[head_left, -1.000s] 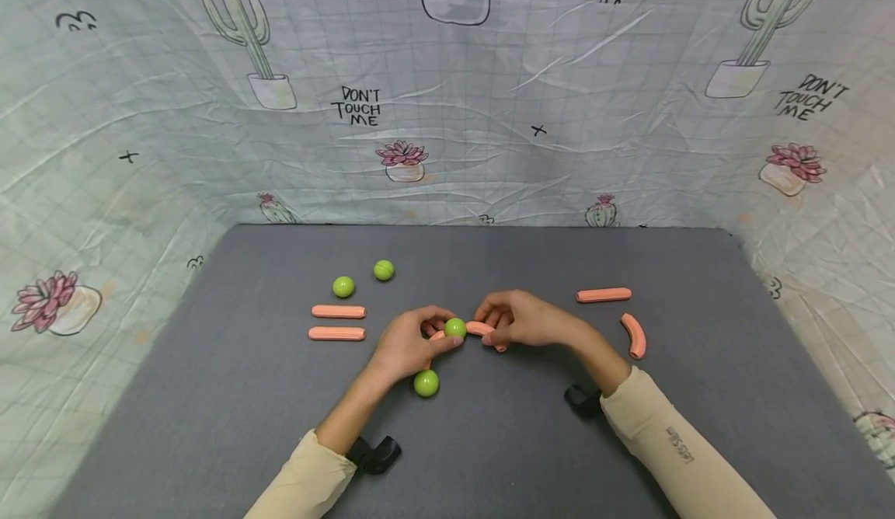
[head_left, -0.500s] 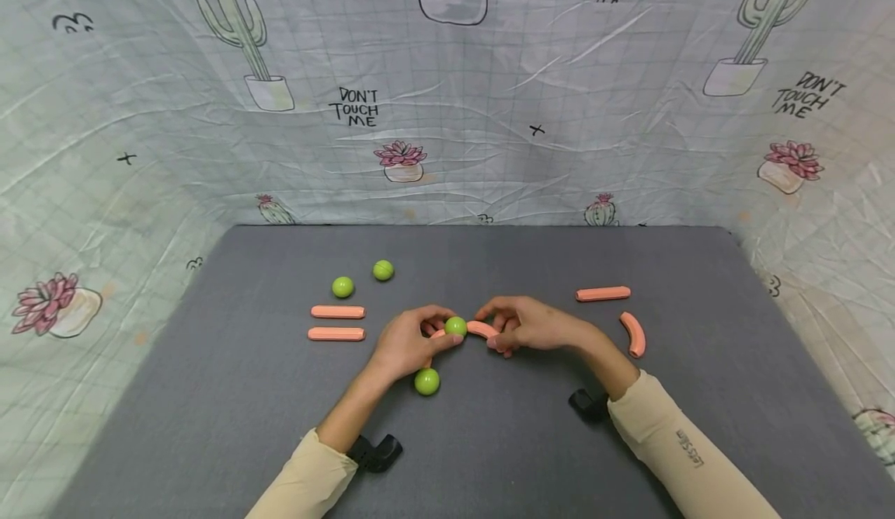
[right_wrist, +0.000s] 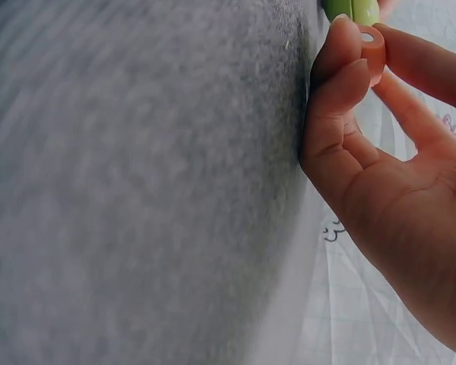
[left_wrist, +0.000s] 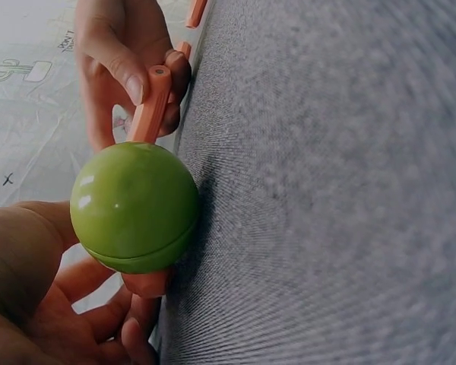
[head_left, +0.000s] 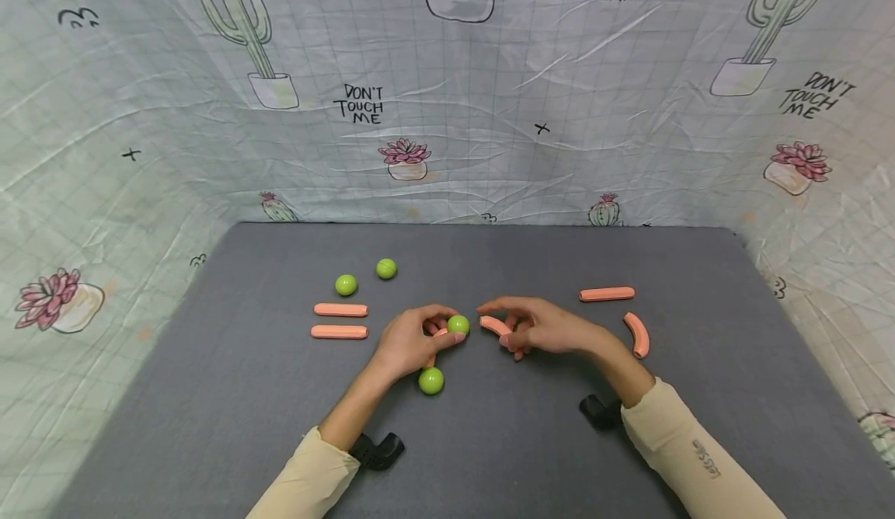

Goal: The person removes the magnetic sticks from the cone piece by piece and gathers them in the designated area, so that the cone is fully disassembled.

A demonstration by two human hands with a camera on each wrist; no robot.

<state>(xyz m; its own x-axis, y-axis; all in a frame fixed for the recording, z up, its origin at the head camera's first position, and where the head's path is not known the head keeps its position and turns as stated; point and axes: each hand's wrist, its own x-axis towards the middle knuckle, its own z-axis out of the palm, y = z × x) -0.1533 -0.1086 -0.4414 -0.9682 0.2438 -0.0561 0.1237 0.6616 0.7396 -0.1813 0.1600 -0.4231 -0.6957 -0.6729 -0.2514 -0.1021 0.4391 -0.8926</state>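
Observation:
My left hand [head_left: 412, 340] pinches a green ball [head_left: 457, 325] between thumb and fingers. A curved orange piece [head_left: 430, 361] runs from under that hand to a second green ball [head_left: 430, 381]; the hand hides part of it. This second ball [left_wrist: 134, 207] looms large in the left wrist view. To the right, my right hand [head_left: 541, 326] grips another curved orange piece [head_left: 495, 325] with thumb and fingers, its index finger stretched out above. The orange piece [right_wrist: 373, 55] shows a hole in its end in the right wrist view. A small gap separates it from the pinched ball.
Two straight orange sticks [head_left: 339, 321] lie left, with two green balls [head_left: 346, 285] behind them. At the right lie a straight orange stick [head_left: 607, 294] and a curved piece [head_left: 637, 336]. A printed cloth [head_left: 447, 115] surrounds the grey table [head_left: 489, 457].
My right hand has drawn the curved piece to the right, off the green ball, leaving a gap. The right index finger has straightened. My left hand stays with its ball.

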